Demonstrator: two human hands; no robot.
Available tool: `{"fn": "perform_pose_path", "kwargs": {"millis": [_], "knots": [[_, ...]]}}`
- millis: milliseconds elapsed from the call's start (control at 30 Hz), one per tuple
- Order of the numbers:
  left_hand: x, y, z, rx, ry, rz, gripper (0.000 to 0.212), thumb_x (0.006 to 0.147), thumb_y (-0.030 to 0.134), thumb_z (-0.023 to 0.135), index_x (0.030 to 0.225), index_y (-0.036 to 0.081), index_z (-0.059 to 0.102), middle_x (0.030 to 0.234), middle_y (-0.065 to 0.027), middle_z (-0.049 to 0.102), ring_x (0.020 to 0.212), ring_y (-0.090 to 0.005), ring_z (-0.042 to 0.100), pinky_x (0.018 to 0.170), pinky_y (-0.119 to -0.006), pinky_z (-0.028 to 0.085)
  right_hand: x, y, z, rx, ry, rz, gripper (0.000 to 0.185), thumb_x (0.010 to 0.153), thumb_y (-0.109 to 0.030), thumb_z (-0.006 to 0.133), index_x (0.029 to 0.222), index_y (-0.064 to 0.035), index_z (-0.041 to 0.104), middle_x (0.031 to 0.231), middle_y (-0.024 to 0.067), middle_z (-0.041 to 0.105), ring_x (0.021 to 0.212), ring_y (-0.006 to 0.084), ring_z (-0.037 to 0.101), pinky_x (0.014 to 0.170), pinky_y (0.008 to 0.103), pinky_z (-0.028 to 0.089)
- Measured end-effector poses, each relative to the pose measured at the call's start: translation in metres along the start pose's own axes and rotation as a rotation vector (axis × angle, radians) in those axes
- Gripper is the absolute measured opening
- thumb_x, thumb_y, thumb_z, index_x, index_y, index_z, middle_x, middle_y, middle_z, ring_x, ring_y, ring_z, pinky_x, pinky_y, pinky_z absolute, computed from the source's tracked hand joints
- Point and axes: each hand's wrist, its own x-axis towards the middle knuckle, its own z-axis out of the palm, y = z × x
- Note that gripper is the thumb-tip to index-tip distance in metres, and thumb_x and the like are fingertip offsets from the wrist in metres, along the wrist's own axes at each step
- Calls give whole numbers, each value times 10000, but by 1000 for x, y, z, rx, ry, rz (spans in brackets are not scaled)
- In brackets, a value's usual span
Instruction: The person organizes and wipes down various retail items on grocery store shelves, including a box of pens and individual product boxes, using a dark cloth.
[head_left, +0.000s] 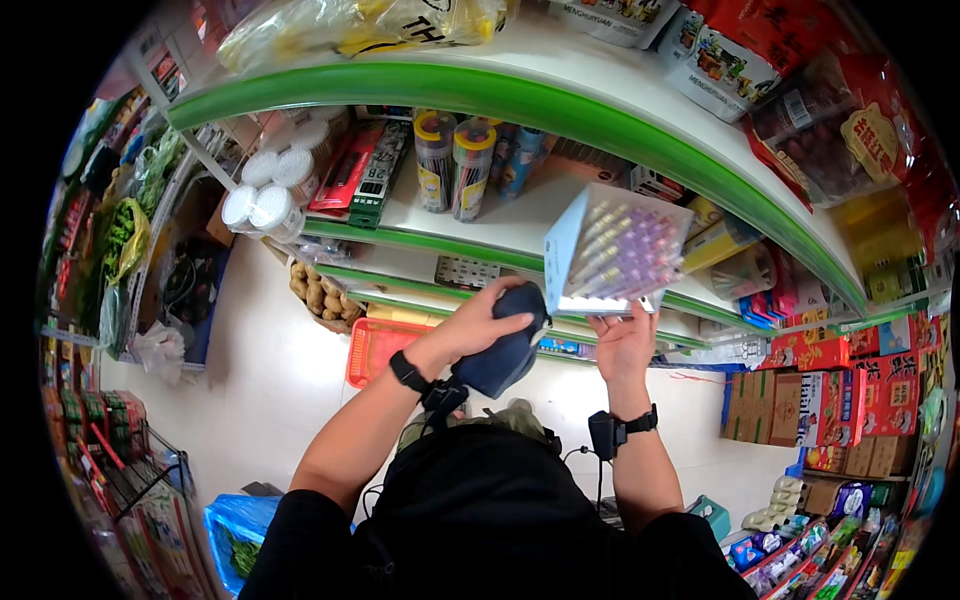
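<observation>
My left hand (484, 319) grips a dark blue cloth (502, 349), bunched up, its fingers around the upper part. On the right, my right hand (626, 345) holds the lower edge of a display box of pens (626, 251) with a light blue side; the box is tilted at the front of the shelf. The pens stand in slanting rows, purple, yellow and pink. Behind, on the green-edged shelf (420, 238), are clear tubs of pencils (472, 171) with yellow lids and flat red and dark packs (352, 176).
Round tubs of cotton swabs (274, 206) stand at the shelf's left end. An upper shelf edge (525, 94) curves overhead. Below are a red plastic basket (360, 352) and a basket of potatoes (322, 296). Cardboard cartons (761, 409) are stacked at right; a blue-lined bin (232, 517) stands lower left.
</observation>
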Motion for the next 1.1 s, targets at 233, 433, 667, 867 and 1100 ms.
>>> {"fn": "perform_pose_path", "kwargs": {"millis": [233, 433, 667, 867, 1100], "knots": [[-59, -18, -50, -178, 133, -64, 704, 886, 149, 744, 1452, -61, 382, 1278, -160, 589, 1149, -211, 592, 997, -327, 484, -45, -40, 8, -25, 109, 159, 391, 1068, -360, 385, 1388, -160, 488, 1198, 62, 633, 990, 216, 656, 860, 404, 584], [-102, 34, -49, -102, 91, 105, 725, 877, 101, 739, 1484, -15, 360, 1348, -119, 544, 1209, -180, 552, 1034, -323, 450, -66, -22, -54, 145, -30, 297, 504, 1055, -345, 462, 1494, -112, 376, 1369, 142, 542, 1162, 279, 630, 900, 382, 592], [-112, 80, -14, -61, -139, 253, 677, 913, 144, 695, 1491, -8, 377, 1393, -131, 530, 1277, -215, 526, 1087, -346, 398, -81, -14, -39, 213, -191, 531, 509, 1054, -337, 464, 1490, -91, 374, 1362, 151, 548, 1155, 278, 637, 918, 396, 592], [-94, 95, -3, 129, -167, 342, 657, 938, 188, 666, 1486, -28, 375, 1389, -188, 543, 1268, -270, 553, 1065, -366, 424, -84, -14, -33, 203, -249, 649, 512, 1054, -330, 466, 1487, -73, 372, 1356, 159, 553, 1149, 278, 644, 933, 408, 592], [-73, 87, -5, 276, -75, 423, 620, 959, 177, 620, 1490, -32, 375, 1389, -198, 546, 1253, -287, 555, 1054, -369, 429, -93, -13, -21, 261, -272, 787, 517, 1054, -322, 468, 1484, -52, 370, 1349, 168, 558, 1142, 277, 651, 950, 422, 592]]}}
